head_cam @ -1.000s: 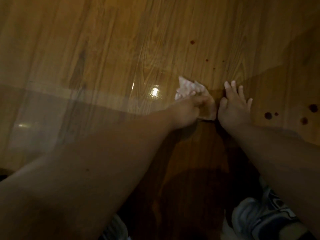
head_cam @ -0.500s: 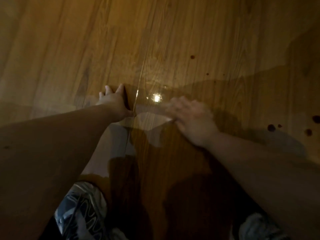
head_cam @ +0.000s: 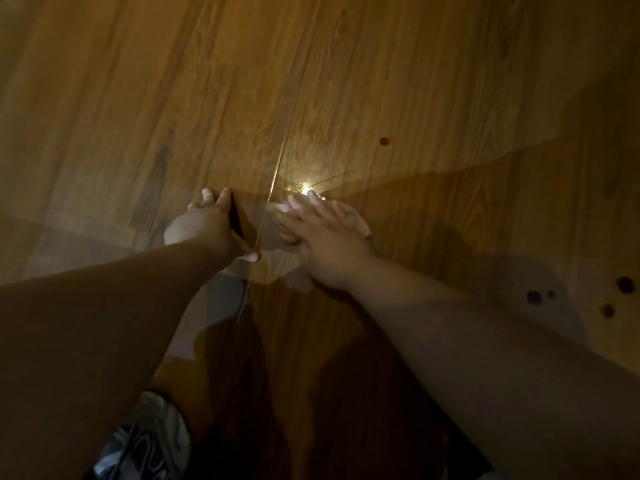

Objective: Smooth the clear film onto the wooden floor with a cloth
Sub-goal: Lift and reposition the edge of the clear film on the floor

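Floor: the wooden floor [head_cam: 104, 98] runs in long honey-coloured planks across the whole view, brighter at the top and in deep shadow near the person's feet.
Film: the clear film [head_cam: 214, 306] lies on the planks. It shows as a greyish sheen with a faint pale edge crossing the far left side.
Shoe: a patterned sneaker [head_cam: 152, 441] sits at the lower left, partly hidden behind the left forearm.
Left hand: the left hand [head_cam: 204, 223] lies palm down on the film, fingers stretched out straight and thumb spread to the side. It presses flat and grips nothing.
Crease: a thin bright ridge in the film [head_cam: 273, 188] runs from above the hands down between them towards the feet. The left thumb is just beside it.
Glare: a small lamp reflection [head_cam: 305, 189] shines on the film right at the tips of the right fingers.
Right hand: the right hand [head_cam: 325, 240] is just right of the crease, near the left hand but apart from it. It is palm down with fingers straight, bearing down rather than clutching.
Cloth: the cloth [head_cam: 356, 221] shows as a pale crumpled shape under the right hand, on the film, peeking out past the knuckles. It is blurred, so I cannot make out its outline.
Spots: dark round marks [head_cam: 625, 285] dot the planks well to the right, with one more [head_cam: 383, 141] above the right hand.
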